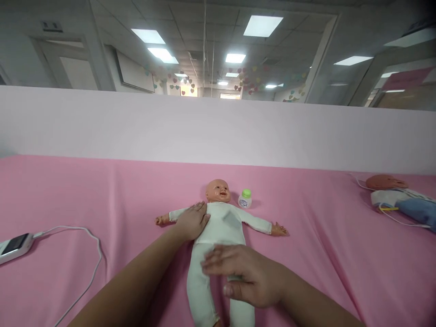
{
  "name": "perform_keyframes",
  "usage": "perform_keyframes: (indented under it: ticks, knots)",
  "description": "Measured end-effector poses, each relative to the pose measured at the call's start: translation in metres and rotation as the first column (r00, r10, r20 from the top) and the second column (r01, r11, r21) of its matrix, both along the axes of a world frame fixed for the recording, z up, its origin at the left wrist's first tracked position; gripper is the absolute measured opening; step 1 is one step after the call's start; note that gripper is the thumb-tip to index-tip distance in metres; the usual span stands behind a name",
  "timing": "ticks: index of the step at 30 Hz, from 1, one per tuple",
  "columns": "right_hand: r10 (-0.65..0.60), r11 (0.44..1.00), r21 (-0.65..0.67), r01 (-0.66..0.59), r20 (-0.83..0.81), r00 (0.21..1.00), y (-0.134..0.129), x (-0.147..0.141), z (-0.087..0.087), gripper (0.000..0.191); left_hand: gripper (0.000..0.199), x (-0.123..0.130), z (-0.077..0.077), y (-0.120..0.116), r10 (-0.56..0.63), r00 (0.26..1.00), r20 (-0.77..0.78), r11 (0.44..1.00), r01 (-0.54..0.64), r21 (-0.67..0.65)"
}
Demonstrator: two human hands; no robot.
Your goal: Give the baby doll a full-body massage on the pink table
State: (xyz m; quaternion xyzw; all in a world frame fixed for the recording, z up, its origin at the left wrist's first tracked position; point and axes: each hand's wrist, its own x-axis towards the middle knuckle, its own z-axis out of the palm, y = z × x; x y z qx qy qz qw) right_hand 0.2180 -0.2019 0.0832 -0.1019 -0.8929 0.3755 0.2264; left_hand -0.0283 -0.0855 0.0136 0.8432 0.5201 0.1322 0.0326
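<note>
A baby doll [223, 222] with a white cloth body lies face up on the pink sheet, its arms spread and its legs toward me. My left hand [193, 221] lies flat on the doll's chest and shoulder at the left side, holding nothing. Over the hips and upper legs is my right hand [247, 274], fingers apart and slightly blurred, with nothing in it; whether it touches the doll is unclear. Beside the doll's head, to the right, stands a small clear bottle [245, 200] with a green cap.
A white handheld device [15, 247] with a cable lies at the left edge. On the far right is another doll [402, 200] in blue and white, with thin tubing. A white wall panel [218, 131] with glass above it borders the pink sheet [136, 190].
</note>
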Motion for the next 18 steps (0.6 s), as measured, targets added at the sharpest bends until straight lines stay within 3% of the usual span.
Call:
perform_keyframes:
  ticks: [3,6,12,18]
  knots:
    - [-0.203,0.973,0.15,0.174,0.214,0.956,0.02,0.0,-0.009,0.074,0.069,0.0,-0.004,0.003,-0.031,0.999,-0.031,0.999,0.032,0.031]
    - [-0.358,0.928,0.227,0.295,0.331,0.873,0.05,0.003,-0.023,0.079,0.068,0.001,-0.006,0.005,-0.046,0.998,-0.038,0.998,0.047,0.036]
    - [-0.607,0.795,0.277,0.54,0.357,0.71,0.09,0.015,-0.046,0.084,0.069,0.006,-0.001,0.002,-0.031,0.999,-0.011,0.999,0.031,0.012]
    - [-0.738,0.666,0.253,0.702,0.361,0.57,0.097,0.029,-0.049,0.077,0.067,0.002,0.006,0.001,-0.008,0.999,0.047,0.999,0.009,-0.041]
